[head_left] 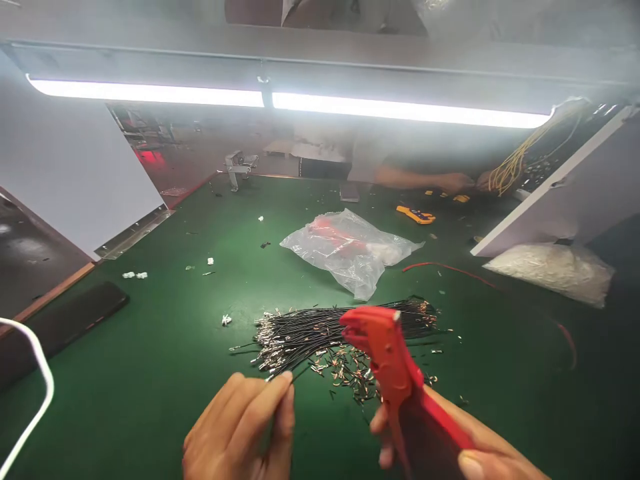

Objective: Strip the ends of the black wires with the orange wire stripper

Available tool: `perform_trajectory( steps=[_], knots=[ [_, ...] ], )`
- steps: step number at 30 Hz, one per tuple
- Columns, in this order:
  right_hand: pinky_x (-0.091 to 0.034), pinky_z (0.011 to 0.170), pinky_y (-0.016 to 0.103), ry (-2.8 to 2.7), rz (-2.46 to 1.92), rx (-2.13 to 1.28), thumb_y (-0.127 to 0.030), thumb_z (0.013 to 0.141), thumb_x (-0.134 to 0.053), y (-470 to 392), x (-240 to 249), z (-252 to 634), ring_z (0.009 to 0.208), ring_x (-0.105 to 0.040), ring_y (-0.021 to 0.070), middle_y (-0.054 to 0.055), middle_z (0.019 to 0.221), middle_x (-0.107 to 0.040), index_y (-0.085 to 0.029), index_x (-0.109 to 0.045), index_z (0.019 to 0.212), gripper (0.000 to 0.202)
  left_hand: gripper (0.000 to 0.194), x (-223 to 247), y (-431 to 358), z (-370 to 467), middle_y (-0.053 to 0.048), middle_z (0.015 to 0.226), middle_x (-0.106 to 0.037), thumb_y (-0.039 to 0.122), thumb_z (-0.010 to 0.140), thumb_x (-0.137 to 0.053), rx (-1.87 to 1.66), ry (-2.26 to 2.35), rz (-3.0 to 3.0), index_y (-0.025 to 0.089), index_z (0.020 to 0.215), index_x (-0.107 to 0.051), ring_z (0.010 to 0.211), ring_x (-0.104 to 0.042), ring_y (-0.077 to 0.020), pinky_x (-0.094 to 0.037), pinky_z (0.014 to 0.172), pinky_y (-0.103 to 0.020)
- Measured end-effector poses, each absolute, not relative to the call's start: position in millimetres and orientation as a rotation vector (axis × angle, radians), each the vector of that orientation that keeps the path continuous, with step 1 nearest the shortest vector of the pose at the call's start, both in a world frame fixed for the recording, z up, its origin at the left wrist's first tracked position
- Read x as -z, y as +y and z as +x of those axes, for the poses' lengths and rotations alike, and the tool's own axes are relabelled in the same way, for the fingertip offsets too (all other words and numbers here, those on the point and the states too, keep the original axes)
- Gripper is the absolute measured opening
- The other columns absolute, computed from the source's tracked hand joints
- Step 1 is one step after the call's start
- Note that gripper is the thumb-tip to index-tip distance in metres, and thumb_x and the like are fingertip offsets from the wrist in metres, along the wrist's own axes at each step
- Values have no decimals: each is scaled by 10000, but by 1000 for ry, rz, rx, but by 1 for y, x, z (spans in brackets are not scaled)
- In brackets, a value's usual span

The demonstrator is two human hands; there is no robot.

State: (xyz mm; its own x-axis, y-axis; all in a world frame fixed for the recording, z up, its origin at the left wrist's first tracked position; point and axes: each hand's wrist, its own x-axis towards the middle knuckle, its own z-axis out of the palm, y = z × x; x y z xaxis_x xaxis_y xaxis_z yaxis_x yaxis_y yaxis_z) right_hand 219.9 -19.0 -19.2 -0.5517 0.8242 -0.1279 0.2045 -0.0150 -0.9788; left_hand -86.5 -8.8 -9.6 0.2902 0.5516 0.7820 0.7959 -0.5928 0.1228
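Note:
My left hand [245, 423] is closed in a pinch on a thin black wire [300, 373] at the bottom centre. To its right, my right hand [465, 433] grips a red wire stripper [387, 353], whose jaws point up and to the left. Behind both hands lies a bundle of black wires [310, 327], with metal terminals at its left end and bare copper at its right. Small cut scraps [350, 373] of black insulation and copper are scattered in front of the bundle, partly behind the tool.
A clear plastic bag [345, 247] with red contents lies behind the bundle. Farther back are an orange tool [416, 215] and another person's hands [460, 182]. A filled bag [555, 270] lies at right, a white cable [43, 367] at left. A lamp [410, 110] spans overhead.

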Motion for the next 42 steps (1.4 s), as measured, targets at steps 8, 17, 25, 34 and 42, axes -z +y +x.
perform_trajectory(
  steps=[8, 17, 25, 34, 42],
  knots=[
    [-576, 795, 368, -1103, -680, -2026, -617, 769, -667, -20, 31, 181, 856, -712, 256, 73, 966, -687, -304, -671, 1155, 497, 205, 4, -7, -55, 4, 725, -623, 1, 868, -669, 1418, -1321, -2215, 158, 995, -702, 697, -489, -136, -392, 684, -295],
    [-576, 543, 291, -1543, -633, -1856, -590, 1053, -238, -11, 48, 189, 662, -758, 220, 129, 864, -779, -227, -687, 1248, 610, 280, -12, -14, -52, 18, 745, -592, 15, 844, -656, 1336, -1329, -2151, 257, 952, -749, 772, -509, -152, -358, 787, -324],
    [-578, 726, 339, -1293, -470, -2018, -692, 823, -636, -33, 59, 164, 833, -733, 234, 79, 1022, -726, -324, -520, 1403, 696, 163, -11, -23, -41, 44, 641, -647, 41, 838, -712, 1249, -1367, -2054, 202, 853, -693, 727, -536, -147, -394, 762, -312],
    [-587, 654, 381, -1192, -773, -1750, -782, 869, -413, -42, 56, 143, 770, -684, 256, 71, 896, -668, -301, -517, 1291, 648, 129, 16, -19, -37, 20, 515, -563, 199, 819, -686, 1231, -1423, -1844, 325, 792, -692, 509, -554, -199, -424, 436, -362],
    [-583, 749, 461, -1564, -853, -1469, -725, 921, -380, -34, 32, 148, 838, -714, 303, 86, 792, -673, -239, -672, 1170, 619, 176, 26, -27, -34, -4, 664, -649, 130, 860, -627, 1225, -1363, -2005, 270, 939, -699, 582, -593, -180, -480, 531, -356]
  ],
)
